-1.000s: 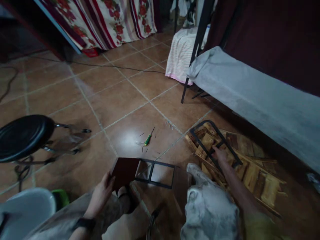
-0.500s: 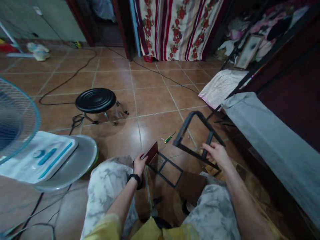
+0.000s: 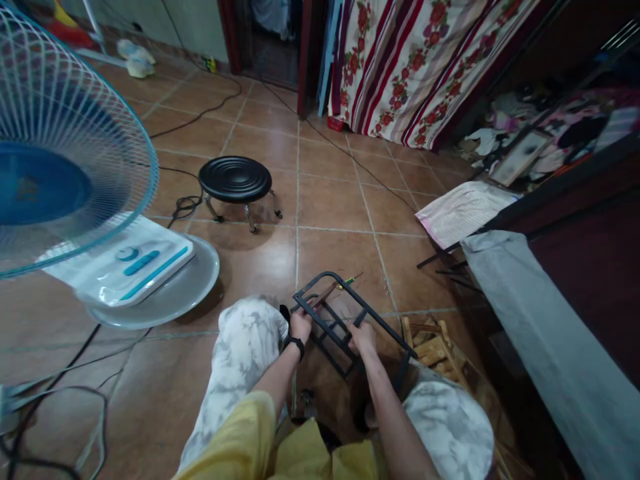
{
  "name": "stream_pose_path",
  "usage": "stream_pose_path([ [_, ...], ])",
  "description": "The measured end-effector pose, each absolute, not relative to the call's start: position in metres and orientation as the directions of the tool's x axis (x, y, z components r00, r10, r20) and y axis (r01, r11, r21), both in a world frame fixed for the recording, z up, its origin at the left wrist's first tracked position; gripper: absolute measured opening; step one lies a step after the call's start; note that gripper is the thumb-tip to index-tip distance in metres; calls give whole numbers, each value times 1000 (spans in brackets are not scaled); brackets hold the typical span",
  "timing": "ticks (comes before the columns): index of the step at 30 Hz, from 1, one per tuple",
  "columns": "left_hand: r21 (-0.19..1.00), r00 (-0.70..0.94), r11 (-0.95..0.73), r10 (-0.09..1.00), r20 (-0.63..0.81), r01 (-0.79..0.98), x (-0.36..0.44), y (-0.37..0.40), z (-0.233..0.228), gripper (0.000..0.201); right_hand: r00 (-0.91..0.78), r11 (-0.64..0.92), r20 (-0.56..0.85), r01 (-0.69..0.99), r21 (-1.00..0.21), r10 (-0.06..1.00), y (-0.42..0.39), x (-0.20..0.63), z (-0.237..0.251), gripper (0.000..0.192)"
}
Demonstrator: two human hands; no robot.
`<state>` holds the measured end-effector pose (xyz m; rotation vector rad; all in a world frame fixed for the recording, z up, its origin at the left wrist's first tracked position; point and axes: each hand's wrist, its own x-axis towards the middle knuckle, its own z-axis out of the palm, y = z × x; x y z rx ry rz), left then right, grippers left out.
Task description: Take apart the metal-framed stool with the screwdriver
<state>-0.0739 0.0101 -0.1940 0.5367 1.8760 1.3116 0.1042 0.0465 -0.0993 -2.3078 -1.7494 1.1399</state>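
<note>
Over tiles point(image 3: 333, 207), black rounded frame point(image 3: 367, 308), right fingers point(image 3: 355, 329) gripping it, left fingers point(image 3: 301, 321), hold unclear

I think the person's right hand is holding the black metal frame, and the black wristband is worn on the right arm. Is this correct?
Not entirely: the head view shows the black wristband on the left arm, not the right. The right hand is indeed holding the black metal frame.

It looks like a home: a flowered, striped curtain point(image 3: 387, 73) hangs at one o'clock, and loose clothes point(image 3: 581, 131) lie heaped at two. A blue household fan point(image 3: 43, 180) sits at ten, above tiled floor point(image 3: 335, 200).
</note>
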Motion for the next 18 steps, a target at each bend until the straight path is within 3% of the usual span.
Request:
stream_pose_path([
  [10,842,-617,539,670,-413,22,-74,3,-196,28,176,-489,-565,737,-467,806,34,97,-115,28],
  [18,842,-603,537,688,-405,46,-70,1,-195,29,160,-541,-598,647,-537,785,27,93,-122,28],
])
